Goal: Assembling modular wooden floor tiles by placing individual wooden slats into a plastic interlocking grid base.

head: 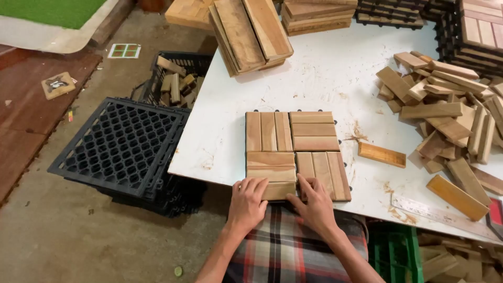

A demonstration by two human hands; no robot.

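While both hands press on the wooden tile (296, 155), it lies flat at the near edge of the white desk (325, 78), made of four slatted squares of three slats each. Left hand (246, 203) rests on the near-left square, fingers (255, 185) spread flat and released, grasping nothing. Right hand (315, 202) sits just beside it on the near-right square, fingers likewise flat. Right of the tile lies one loose slat (382, 154), and beyond it a heap of slats (450, 112) and a metal ruler (445, 210). Behind the tile stand leaning boards (251, 32). Left of the tile, on the floor, a stack of black plastic grids (123, 147), a black crate of offcuts (175, 78), a small green-and-white square label (124, 50) and a tan square piece (57, 84).
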